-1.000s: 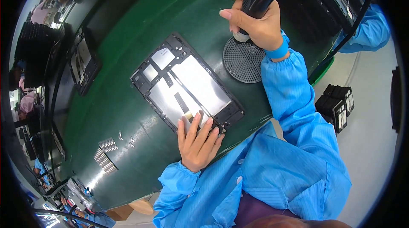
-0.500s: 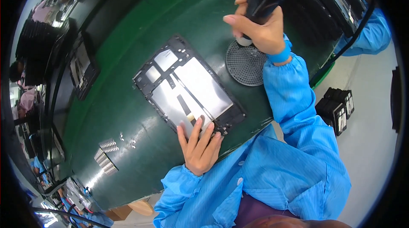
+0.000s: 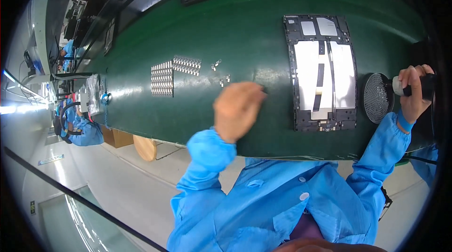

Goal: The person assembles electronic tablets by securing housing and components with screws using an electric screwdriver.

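Green mat [image 3: 263, 40] carries dark tablet frame [image 3: 321, 72], flat, right of centre; left hand [image 3: 238, 108] blurred above mat, fingers curled, possibly pinching small dark part, cannot tell; right hand [image 3: 413, 93] gripping black electric screwdriver [image 3: 416, 86] beside round mesh screw tray [image 3: 376, 97]; metal clips in rows [image 3: 162, 79] far left.

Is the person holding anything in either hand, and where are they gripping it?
The right hand is wrapped around the black-and-white body of a power tool beside the round mesh dish. The left hand is blurred over the green belt; whether it holds anything cannot be told.
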Available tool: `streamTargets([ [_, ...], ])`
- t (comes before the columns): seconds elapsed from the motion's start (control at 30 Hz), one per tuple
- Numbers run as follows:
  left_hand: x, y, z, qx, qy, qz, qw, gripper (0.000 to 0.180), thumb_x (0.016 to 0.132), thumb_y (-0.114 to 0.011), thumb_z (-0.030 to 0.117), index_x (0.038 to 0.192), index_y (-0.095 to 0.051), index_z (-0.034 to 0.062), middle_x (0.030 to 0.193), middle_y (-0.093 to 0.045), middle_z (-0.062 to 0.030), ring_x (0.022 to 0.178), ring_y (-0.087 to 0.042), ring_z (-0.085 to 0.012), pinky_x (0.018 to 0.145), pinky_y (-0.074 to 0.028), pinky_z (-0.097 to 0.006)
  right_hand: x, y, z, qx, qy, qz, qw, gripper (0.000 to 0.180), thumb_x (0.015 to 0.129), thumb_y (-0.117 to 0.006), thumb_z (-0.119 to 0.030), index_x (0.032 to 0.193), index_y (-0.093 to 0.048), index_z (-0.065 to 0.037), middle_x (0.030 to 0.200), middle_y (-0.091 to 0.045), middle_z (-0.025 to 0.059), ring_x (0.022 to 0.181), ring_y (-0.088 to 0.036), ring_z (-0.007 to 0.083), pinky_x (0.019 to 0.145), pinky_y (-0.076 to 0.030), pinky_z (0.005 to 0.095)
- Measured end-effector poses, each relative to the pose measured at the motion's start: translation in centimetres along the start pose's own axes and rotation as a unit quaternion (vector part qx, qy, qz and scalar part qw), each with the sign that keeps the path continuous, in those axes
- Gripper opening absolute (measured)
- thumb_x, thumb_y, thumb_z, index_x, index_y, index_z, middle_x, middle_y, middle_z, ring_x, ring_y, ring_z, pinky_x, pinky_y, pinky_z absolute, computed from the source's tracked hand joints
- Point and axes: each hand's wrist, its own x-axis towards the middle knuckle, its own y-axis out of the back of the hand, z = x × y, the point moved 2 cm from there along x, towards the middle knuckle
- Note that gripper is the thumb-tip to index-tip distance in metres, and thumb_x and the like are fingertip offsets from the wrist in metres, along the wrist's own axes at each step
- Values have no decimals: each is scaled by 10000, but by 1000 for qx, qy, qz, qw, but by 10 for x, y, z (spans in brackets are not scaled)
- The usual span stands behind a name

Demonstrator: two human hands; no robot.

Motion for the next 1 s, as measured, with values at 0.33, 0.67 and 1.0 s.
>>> streamTargets([
  [0.33, 37, 33, -83, -38, 148, -206, 966, 235, 666, -752, 74, 870, -661, 2, 737, -580, -91, 510, -516, -126, 509, -424, -251, -3, -19, -13, -56, 10, 30, 998, 278, 815, -558, -24, 1079, -483, 17, 712, -519, 74, 556, -500, 149, 576, -440, 326],
  [0.67, 43, 24, -71, -82, 213, -185, 956, 161, 668, -752, 31, 765, -634, -20, 696, -623, -66, 559, -553, -76, 536, -453, -202, 3, -44, -28, -66, 45, 46, 996, 281, 768, -616, -64, 1034, -537, -18, 629, -524, 70, 530, -527, 161, 563, -462, 323],
  [1.0, 77, -40, -22, -434, 255, -190, 843, 131, 771, -665, -7, 867, -606, -73, 771, -650, -108, 678, -630, -126, 609, -517, -222, 8, -97, -23, 17, 12, 2, 1000, 325, 730, -682, -67, 1021, -537, -55, 611, -562, 56, 512, -565, 163, 542, -494, 292],
])
